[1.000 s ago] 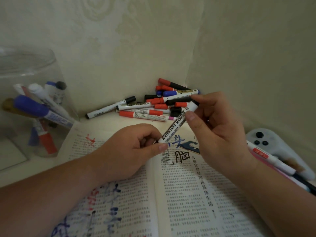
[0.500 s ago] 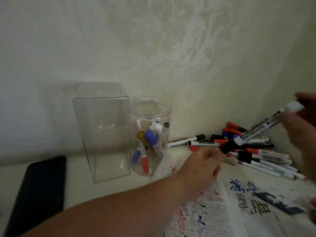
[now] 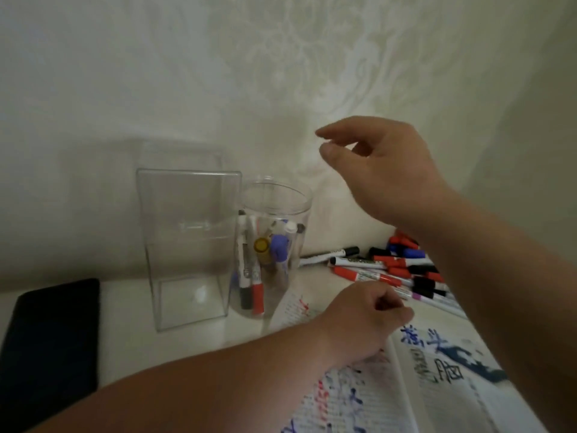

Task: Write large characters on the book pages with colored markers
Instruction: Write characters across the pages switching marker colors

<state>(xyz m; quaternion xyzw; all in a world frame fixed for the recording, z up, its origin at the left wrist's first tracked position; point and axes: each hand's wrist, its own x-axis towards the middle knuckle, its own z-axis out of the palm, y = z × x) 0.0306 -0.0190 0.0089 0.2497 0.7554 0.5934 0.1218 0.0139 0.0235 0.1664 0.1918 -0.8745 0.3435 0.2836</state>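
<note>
An open book point(image 3: 437, 385) with printed text and large blue, red and black characters lies at the lower right. My left hand point(image 3: 362, 323) rests on its left page, fingers curled shut, nothing visible in it. My right hand point(image 3: 384, 170) hovers above and to the right of a round clear jar point(image 3: 278, 195), fingers spread and empty. The jar holds several markers, among them one black-capped point(image 3: 245, 295) and one red-capped point(image 3: 257, 296), both cap down. A pile of loose markers point(image 3: 402, 270) lies behind the book against the wall.
A tall square clear container point(image 3: 187, 245) stands empty, touching the jar's left side. A flat black object point(image 3: 50, 339) lies at the far left on the white table. Walls close off the back and the right.
My right hand swung left from the right edge to above the jar and no longer holds the black-capped whiteboard marker. A black-capped marker now stands in the jar. My left hand stayed on the book.
</note>
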